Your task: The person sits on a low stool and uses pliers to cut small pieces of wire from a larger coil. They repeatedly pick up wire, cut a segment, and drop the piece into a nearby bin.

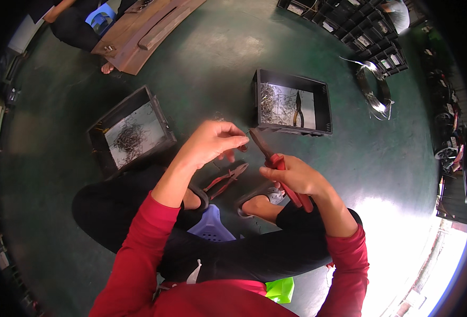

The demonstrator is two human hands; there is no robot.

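My right hand (294,177) grips a pair of red-handled pliers (286,182), whose dark jaws point up and left toward the fingertips of my other hand. Thumb and fingers of my left hand (211,141) are pinched together on a small piece of wire (248,134) at the tip of the jaws; most of it is hidden, and its shape is too small to tell. Below, on the floor between my feet, lies a second pair of pliers (227,180) with red handles.
A black crate (159,113) at left and another black crate (322,105) at right hold small bent wire pieces; the right one also holds dark pliers (298,111). A wire coil (373,92) lies far right, near stacked crates (363,37). Another person (75,31) sits by a wooden bench (138,39).
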